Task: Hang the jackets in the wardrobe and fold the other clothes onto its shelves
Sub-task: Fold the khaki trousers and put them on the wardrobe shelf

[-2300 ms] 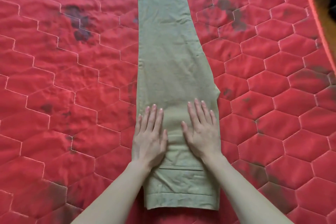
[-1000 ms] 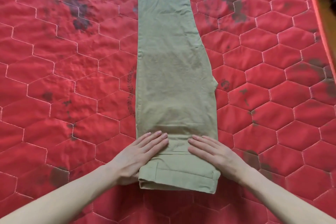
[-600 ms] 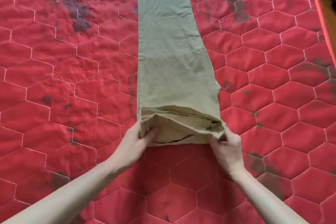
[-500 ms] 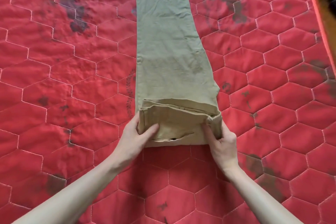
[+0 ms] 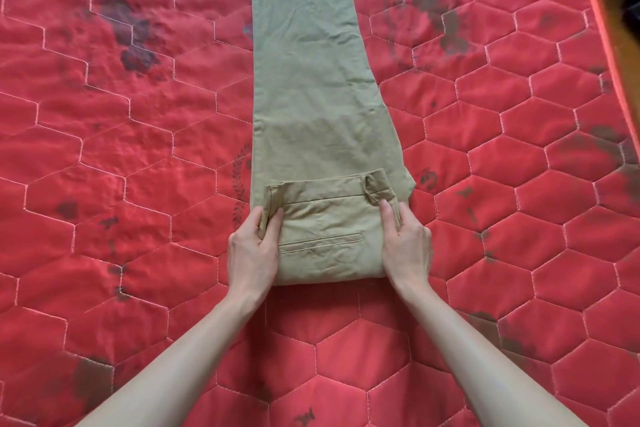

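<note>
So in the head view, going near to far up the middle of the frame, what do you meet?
Bare red quilted mattress → folded waist end of the khaki trousers, held by left hand and right hand → flat trouser leg running off the top edge.

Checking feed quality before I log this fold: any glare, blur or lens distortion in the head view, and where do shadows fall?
Head view: even, soft light, no glare; trousers and both hands, left hand and right hand, sharp; wide-angle bending curves the quilt seams toward the edges; faint shadow across the trousers just above the folded end; top-right corner beyond the quilt's edge is dark, unreadable.
</note>
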